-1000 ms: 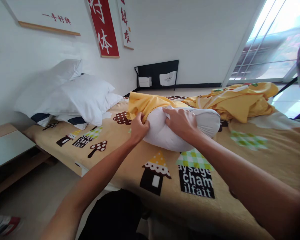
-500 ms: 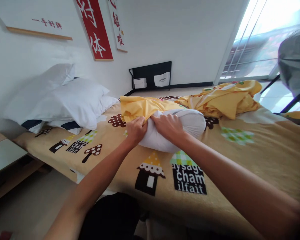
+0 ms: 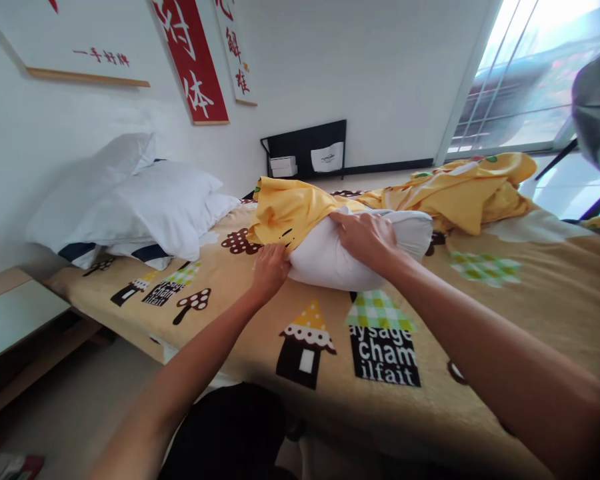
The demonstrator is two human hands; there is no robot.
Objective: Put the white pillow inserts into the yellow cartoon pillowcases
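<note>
A white pillow (image 3: 325,257) lies on the bed, its left end inside a yellow pillowcase (image 3: 293,207). My left hand (image 3: 271,272) is closed on the near edge of the pillowcase, at the pillow's lower left. My right hand (image 3: 367,239) lies over the top of the pillow, fingers closed at the pillowcase's rim; whether they pinch cloth, pillow or both is partly hidden. The pillow's right end sticks out bare past my right hand.
White pillows (image 3: 155,207) are piled at the bed's left end. Crumpled yellow cloth (image 3: 460,190) lies at the back right of the patterned bedspread (image 3: 255,320). A bedside table (image 3: 15,313) stands at left, a black shelf (image 3: 305,143) behind the bed.
My hands have moved apart, the left one lower and the right one farther right. The pillowcase now spreads wider over the pillow's left end, and the view has shifted slightly.
</note>
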